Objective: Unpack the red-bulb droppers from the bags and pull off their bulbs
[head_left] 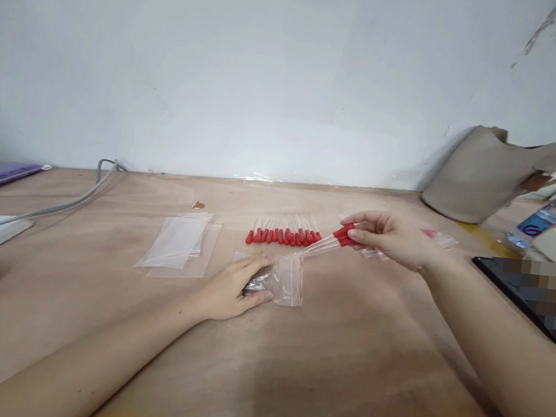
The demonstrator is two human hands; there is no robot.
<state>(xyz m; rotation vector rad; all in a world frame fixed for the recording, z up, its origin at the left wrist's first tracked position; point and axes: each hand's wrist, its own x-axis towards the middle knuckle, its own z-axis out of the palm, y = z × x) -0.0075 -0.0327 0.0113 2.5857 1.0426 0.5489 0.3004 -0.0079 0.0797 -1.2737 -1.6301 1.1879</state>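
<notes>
My left hand [238, 290] lies over a clear zip-lock bag [288, 281], its thumb and fingers holding the bag against the table. In my right hand [383, 237] is a small bunch of droppers [344, 235], pinched by their red rubber bulbs. Their thin clear stems slant down and left, with the tips at the bag's red-edged mouth; whether they are inside is hard to make out. Just behind the bag lies a row of several more droppers [282, 236], red bulbs toward me and clear stems pointing to the wall.
Flat clear bags [181, 242] are stacked at left. Bagged red-bulbed droppers [440, 238] lie partly behind my right hand. A grey cable [77, 199] crosses the left side. On the right are a beige bag [478, 175] and a black-edged device [510, 293].
</notes>
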